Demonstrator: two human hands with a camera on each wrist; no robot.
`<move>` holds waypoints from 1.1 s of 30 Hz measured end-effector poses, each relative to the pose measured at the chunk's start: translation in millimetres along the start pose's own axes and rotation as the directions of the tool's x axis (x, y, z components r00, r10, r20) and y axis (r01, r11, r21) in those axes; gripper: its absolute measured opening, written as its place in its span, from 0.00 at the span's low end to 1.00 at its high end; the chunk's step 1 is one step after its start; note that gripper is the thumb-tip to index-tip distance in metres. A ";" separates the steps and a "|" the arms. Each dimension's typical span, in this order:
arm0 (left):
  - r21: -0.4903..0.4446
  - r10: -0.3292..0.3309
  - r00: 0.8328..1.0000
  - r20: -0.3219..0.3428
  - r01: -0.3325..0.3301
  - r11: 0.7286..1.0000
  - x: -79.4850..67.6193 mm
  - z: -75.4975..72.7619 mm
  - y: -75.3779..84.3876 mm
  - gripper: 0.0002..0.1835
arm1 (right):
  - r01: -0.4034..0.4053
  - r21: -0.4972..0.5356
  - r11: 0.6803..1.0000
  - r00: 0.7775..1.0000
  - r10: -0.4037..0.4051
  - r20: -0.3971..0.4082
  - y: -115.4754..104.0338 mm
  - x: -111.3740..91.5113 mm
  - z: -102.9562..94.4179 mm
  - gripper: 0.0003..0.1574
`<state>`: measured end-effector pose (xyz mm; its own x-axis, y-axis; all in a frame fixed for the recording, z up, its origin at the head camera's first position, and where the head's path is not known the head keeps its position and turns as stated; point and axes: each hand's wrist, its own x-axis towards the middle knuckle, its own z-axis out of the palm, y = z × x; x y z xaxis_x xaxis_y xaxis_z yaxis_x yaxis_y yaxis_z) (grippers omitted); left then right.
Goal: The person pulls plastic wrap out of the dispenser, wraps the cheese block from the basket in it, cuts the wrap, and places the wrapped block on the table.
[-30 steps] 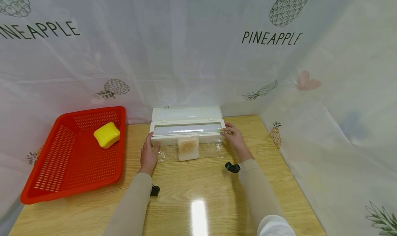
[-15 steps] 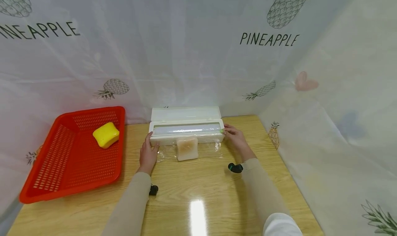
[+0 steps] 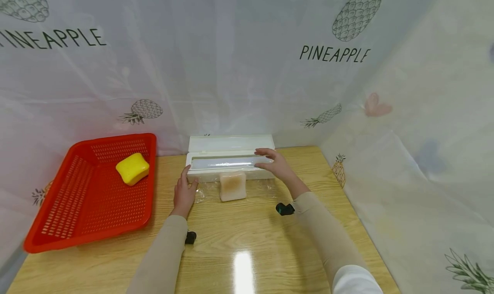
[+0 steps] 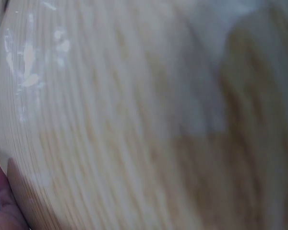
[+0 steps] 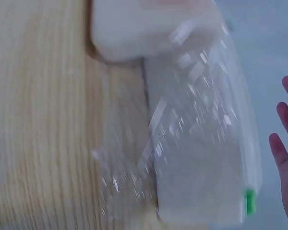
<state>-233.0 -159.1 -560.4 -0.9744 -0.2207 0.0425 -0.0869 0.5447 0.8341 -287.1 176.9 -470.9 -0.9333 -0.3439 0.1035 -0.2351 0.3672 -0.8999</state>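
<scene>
A white cling film dispenser (image 3: 231, 174) stands on the table with its lid (image 3: 231, 143) raised, a roll of film (image 3: 224, 162) inside. Clear cling film (image 3: 262, 189) hangs out over its front onto the wood. A slice of bread (image 3: 233, 186) lies against the dispenser's front, overlapped by film. My left hand (image 3: 185, 194) grips the dispenser's left end, thumb at the front and fingers along the side. Over the right part of the roll hovers my right hand (image 3: 278, 165), fingers spread and holding nothing. A green slider (image 5: 250, 201) shows at the dispenser's right end in the right wrist view.
A red perforated basket (image 3: 92, 238) stands left of my left arm, with a yellow sponge-like block (image 3: 133, 168) in it. Behind the dispenser hangs a pineapple-print cloth (image 3: 231, 92), which also runs down the right side. The wooden table (image 3: 216, 247) extends toward me.
My right hand has let go of the green slider at the right end and moved left over the roll, fingers spreading. My left hand stays on the dispenser's left end.
</scene>
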 end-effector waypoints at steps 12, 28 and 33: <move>-0.015 0.009 1.000 0.002 -0.009 1.000 0.9 -2.0 0.1 0.32 | 0.097 -0.147 0.984 0.973 -0.062 0.224 -19.0 14.3 60.2 0.36; -0.034 0.009 1.000 0.030 -0.008 0.999 -1.5 -6.0 1.6 0.31 | 0.123 -0.210 0.970 0.971 -0.074 0.226 -11.6 22.7 78.1 0.23; -0.077 0.027 0.998 0.049 -0.023 0.997 0.8 -6.8 -3.3 0.31 | 0.112 -0.208 0.972 0.977 -0.069 0.200 -11.6 21.4 84.4 0.21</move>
<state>-232.1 -166.6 -559.4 -0.9854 -0.1659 0.0384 -0.0477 0.4855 0.8729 -281.5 92.3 -494.0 -0.8413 -0.5348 0.0788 -0.3892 0.4982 -0.7748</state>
